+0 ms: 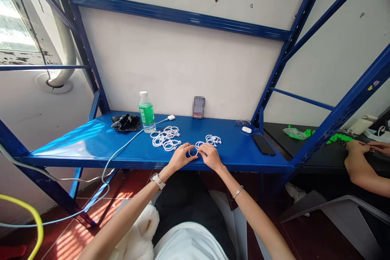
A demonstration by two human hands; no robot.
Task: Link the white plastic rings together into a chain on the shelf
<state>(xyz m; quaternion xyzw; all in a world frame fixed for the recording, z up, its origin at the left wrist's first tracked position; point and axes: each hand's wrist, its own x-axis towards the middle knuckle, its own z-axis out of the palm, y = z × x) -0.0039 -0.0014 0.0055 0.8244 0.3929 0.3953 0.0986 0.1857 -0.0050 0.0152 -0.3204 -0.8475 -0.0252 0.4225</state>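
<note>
My left hand (pixel 179 157) and my right hand (pixel 210 155) meet near the front edge of the blue shelf (pixel 91 140). Together they pinch one white plastic ring (pixel 193 152) between their fingertips. A bigger heap of white rings (pixel 167 137) lies just behind my left hand. A smaller cluster of white rings (pixel 210 141) lies behind my right hand. My left wrist carries a watch, my right wrist a thin bracelet.
A green-labelled water bottle (pixel 146 113), a black crumpled bag (pixel 125 122), a white cable with charger (pixel 171 117), an earbud case (pixel 246 129) and a dark phone (pixel 263 144) sit on the shelf. Another person's hands (pixel 359 148) work at green parts (pixel 338 138) on the right.
</note>
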